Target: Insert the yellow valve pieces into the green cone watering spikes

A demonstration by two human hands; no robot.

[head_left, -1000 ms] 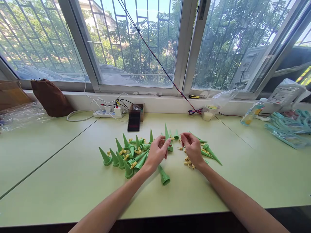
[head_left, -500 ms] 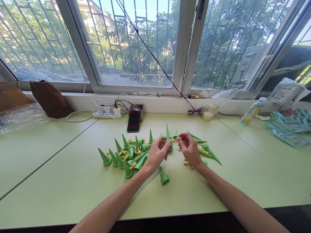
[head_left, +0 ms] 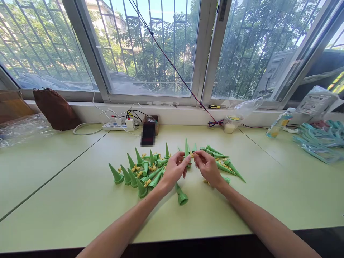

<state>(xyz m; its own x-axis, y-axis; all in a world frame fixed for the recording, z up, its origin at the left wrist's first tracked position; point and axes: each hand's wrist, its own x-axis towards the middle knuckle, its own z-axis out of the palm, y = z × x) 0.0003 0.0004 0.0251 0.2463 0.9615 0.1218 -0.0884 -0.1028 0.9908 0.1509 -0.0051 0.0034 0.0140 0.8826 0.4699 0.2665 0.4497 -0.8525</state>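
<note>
While the left hand [head_left: 174,168] holds a tapered green plastic spike [head_left: 186,147] point up between thumb and fingers, the right hand [head_left: 208,167] meets it from the other side, its fingertips drawn narrowly together on a small yellow plastic fitting [head_left: 192,155] at the spike's side; whether the fitting is seated cannot be told, as the fingers cover the join; a crowd of green plastic cones [head_left: 116,175], some upright and some lying with yellow pieces among them, presses close on the left wrist; one loose green cone with an open round base [head_left: 182,197] lies between the forearms; slim green spikes [head_left: 235,171] lie just beyond the right hand, and yellow fittings [head_left: 206,182] are partly hidden by its wrist; farther back on the pale green tabletop [head_left: 67,208], well apart from the hands, are a brown cloth bag [head_left: 55,109], a white power strip [head_left: 115,127] with plugs and cables, a pixelated dark rectangular object [head_left: 148,135] before a small cardboard box [head_left: 156,122], a clear jar with whitish contents [head_left: 230,126], a labelled plastic bottle [head_left: 281,123] and teal items in clear wrapping [head_left: 319,138].
</note>
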